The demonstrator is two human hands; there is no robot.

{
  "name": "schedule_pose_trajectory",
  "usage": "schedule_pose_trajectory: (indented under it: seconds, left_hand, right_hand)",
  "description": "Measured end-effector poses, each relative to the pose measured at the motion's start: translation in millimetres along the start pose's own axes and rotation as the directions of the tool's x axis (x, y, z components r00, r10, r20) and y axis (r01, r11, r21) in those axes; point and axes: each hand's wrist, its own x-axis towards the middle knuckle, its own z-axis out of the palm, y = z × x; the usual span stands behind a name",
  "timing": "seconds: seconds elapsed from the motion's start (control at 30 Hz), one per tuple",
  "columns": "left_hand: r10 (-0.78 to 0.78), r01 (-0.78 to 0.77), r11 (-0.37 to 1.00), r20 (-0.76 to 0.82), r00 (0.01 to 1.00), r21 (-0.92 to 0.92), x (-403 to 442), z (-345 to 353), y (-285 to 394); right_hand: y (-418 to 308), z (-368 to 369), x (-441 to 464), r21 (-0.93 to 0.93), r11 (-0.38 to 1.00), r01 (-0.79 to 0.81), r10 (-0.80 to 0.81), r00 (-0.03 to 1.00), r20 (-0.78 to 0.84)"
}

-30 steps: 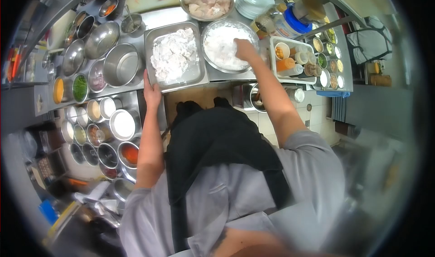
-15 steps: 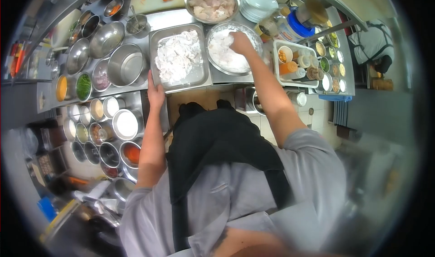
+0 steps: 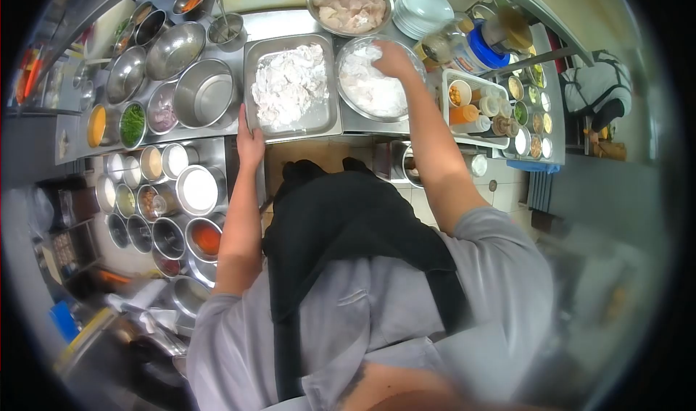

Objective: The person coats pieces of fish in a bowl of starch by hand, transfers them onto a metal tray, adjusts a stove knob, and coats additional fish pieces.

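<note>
My left hand (image 3: 251, 146) is at the near left corner of a rectangular metal tray (image 3: 319, 127), fingers along its outer side and thumb by the rim. White-coated pieces (image 3: 288, 85) are heaped in the tray, and their kind is hard to tell under the coating. To its right sits a round metal bowl (image 3: 346, 105) of white powder (image 3: 373, 85). Over the far right part of that bowl, my right hand (image 3: 396, 59) is bent down with its fingers curled in toward the powder. Its fingertips and anything in them are hidden.
Behind stands a bowl of raw, pale meat pieces (image 3: 351, 6), beside stacked plates (image 3: 420, 11). A white bin of sauce bottles (image 3: 475, 106) is on the right. Metal pots and bowls (image 3: 206, 92) crowd the left. Another person (image 3: 605, 88) works at far right.
My right hand has shifted slightly within the bowl, toward its far right side. My left hand stays at the tray. The whole view has moved a little.
</note>
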Motion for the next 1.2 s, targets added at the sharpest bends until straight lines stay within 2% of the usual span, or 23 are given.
schedule_pose_trajectory:
  seconds: [0.17, 0.2, 0.23, 0.3, 0.4, 0.43, 0.5, 0.57, 0.67, 0.73, 0.87, 0.93, 1.2]
  left_hand:
    - [-0.015, 0.015, 1.0, 0.001, 1.0, 0.014, 3.4, 0.9, -4.7]
    - [-0.008, 0.008, 1.0, -0.004, 1.0, 0.013, 3.1, 1.2, -4.4]
    - [-0.001, 0.001, 1.0, -0.008, 1.0, 0.012, 1.7, 1.0, -3.3]
    - [-0.022, 0.022, 1.0, 0.006, 1.0, 0.009, 0.8, 0.0, -1.3]
    - [-0.019, 0.019, 1.0, 0.003, 1.0, 0.01, 1.3, -2.5, 3.7]
    - [0.011, -0.011, 1.0, -0.004, 1.0, 0.012, 0.4, -1.9, 4.2]
    - [0.022, -0.022, 0.999, -0.025, 0.999, 0.029, 1.3, 2.1, -7.1]
    - [0.044, -0.042, 0.998, -0.044, 0.998, 0.045, 3.0, 3.1, -8.8]
    - [0.017, -0.017, 0.999, -0.02, 1.0, 0.04, 1.1, 1.5, -10.1]
    - [0.032, -0.03, 0.999, -0.035, 0.999, 0.041, 1.9, 2.4, -9.8]
    - [0.045, -0.042, 0.997, -0.039, 0.998, 0.057, 1.2, 2.3, -8.4]
    - [0.039, -0.039, 0.999, -0.016, 0.999, 0.011, 1.4, 0.3, -4.4]
    - [-0.033, 0.033, 0.999, 0.012, 0.999, 0.008, 1.1, -2.0, 4.2]
  right_hand:
    - [9.3, 18.3, 12.6, 0.056, 0.997, 0.055, -0.062, 0.991, 0.122]
    - [9.6, 37.4, 14.3, 0.0, 0.991, 0.13, -0.129, 0.985, 0.116]
    - [2.2, 43.1, 11.7, -0.028, 0.996, 0.088, -0.083, 0.988, 0.131]
    - [10.5, 50.5, 14.1, 0.033, 0.994, 0.1, -0.1, 0.995, -0.014]
    - [12.5, 22.1, 9.1, 0.131, 0.991, 0.028, -0.024, 0.999, -0.038]
    - [10.9, 11.5, 8.4, 0.129, 0.991, 0.031, -0.027, 0.999, -0.032]
    - [10.0, -3.2, 5.5, 0.163, 0.984, -0.072, 0.059, 0.995, 0.086]
    - [15.6, 3.6, 9.3, 0.122, 0.992, -0.041, 0.039, 0.999, 0.018]
    - [26.3, 23.3, 22.7, 0.019, 0.999, -0.032, 0.03, 0.996, 0.081]
    - [29.7, 31.9, 29.1, -0.116, 0.993, -0.011, 0.032, 0.982, 0.184]
    - [42.5, 10.0, 20.6, -0.116, 0.993, 0.0, 0.017, 0.99, 0.142]
    - [53.8, -2.7, 18.0, 0.057, 0.994, -0.094, 0.086, 0.988, 0.125]
    - [67.7, 5.4, 7.1, 0.04, 0.991, -0.125, 0.112, 0.964, 0.24]
